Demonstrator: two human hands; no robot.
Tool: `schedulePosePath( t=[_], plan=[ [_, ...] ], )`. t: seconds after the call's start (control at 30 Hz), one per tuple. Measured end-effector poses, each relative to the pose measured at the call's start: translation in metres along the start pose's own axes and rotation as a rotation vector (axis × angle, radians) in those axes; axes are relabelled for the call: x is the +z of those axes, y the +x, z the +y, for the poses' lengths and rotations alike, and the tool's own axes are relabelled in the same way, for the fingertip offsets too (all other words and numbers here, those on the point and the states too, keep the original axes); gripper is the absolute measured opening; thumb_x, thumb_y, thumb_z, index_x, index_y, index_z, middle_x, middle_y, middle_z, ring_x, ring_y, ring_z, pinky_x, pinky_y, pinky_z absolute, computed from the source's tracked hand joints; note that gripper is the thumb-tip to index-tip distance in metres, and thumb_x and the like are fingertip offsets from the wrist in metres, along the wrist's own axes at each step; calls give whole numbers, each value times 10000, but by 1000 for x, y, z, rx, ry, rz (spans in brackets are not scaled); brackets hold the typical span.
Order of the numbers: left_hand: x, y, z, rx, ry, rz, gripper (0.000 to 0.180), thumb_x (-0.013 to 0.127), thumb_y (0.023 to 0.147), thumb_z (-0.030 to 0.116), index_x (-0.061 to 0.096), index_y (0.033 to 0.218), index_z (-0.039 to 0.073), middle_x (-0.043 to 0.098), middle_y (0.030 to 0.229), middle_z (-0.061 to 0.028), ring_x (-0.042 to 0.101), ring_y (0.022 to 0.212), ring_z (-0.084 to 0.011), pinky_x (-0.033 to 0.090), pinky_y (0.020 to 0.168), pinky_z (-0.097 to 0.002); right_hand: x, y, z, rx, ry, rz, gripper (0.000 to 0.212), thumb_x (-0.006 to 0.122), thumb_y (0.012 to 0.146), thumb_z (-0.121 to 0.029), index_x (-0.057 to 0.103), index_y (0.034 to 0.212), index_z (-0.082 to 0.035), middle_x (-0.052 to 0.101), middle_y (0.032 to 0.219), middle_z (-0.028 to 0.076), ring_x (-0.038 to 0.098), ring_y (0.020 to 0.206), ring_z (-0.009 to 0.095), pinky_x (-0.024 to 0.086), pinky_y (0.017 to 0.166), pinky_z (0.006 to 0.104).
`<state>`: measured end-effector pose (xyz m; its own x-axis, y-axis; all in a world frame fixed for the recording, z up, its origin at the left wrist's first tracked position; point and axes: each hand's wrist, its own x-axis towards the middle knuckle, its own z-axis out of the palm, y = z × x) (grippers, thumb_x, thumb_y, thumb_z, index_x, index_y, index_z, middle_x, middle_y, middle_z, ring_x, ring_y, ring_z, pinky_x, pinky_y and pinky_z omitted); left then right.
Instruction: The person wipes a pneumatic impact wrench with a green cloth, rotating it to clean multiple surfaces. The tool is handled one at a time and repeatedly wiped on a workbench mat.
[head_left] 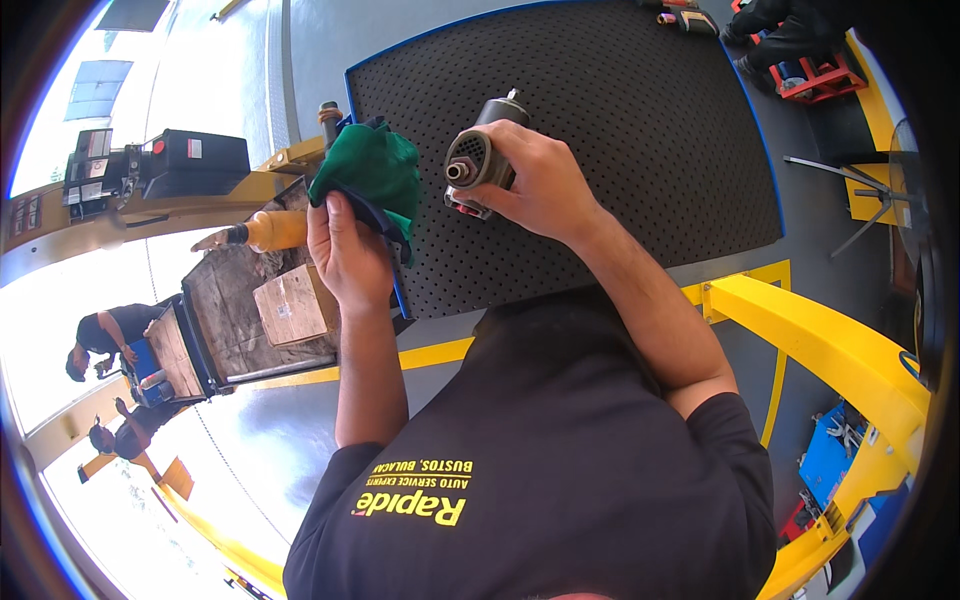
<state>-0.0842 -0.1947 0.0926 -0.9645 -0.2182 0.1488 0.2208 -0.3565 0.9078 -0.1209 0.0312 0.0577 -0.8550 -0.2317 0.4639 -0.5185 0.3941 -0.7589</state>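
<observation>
My right hand (548,180) is closed around an air impact wrench (482,160), its square drive tip pointing away from me and the air inlet fitting on the handle's end facing me. The wrench is held above a black perforated tabletop (620,130) with a blue edge. In my left hand (348,250) a bunched green cloth (370,165) with a dark edge is pinched under the thumb, over the tabletop's left edge. Cloth and wrench are apart. The left fingers are partly hidden behind the cloth.
Left of the table are an orange-yellow bottle (275,231), a cardboard box (295,305) and a yellow lift arm (150,215). Another tool (692,20) lies at the tabletop's far right. A yellow beam (820,340) and a fan (880,195) stand right. Other people work at the left and far right.
</observation>
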Motion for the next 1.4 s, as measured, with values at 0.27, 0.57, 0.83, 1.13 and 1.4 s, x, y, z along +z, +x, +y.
schedulePosePath(
  t=[0.27,0.57,0.83,1.13,1.4],
  plan=[
    [44,-2,-16,377,802,-370,378,567,1056,212,642,1348,-15,498,1207,-131,520,1108,-244,428,997,-360,1,-1,6,-17,-46,-5,535,874,749,-169,638,1222,-88,722,1090,101,730,998,320,591,854,428],
    [63,-7,-12,424,980,-320,469,772,865,123,680,1312,17,538,1038,-154,574,924,-296,506,804,-385,-6,1,-1,-14,-6,49,389,775,818,-89,639,1182,-90,728,1043,128,737,997,374,598,824,452],
    [79,-18,-13,520,1025,23,334,788,865,151,697,1157,15,590,932,-142,639,823,-335,537,727,-436,1,5,-8,-38,-22,-4,356,744,859,-108,651,1202,-89,730,1054,135,736,985,370,588,837,452],
    [74,-16,-8,370,1101,-32,357,780,807,107,667,1129,1,575,948,-112,626,843,-245,523,737,-366,2,7,0,-88,-72,2,451,761,802,-67,654,1240,-85,732,1105,110,728,992,341,592,842,440],
    [90,-22,-4,480,1123,136,320,807,821,139,709,1078,-24,599,929,-102,638,771,-237,549,710,-361,3,6,2,-113,-44,41,437,783,785,-74,657,1203,-76,717,1029,98,729,951,321,584,826,439]
  ],
)
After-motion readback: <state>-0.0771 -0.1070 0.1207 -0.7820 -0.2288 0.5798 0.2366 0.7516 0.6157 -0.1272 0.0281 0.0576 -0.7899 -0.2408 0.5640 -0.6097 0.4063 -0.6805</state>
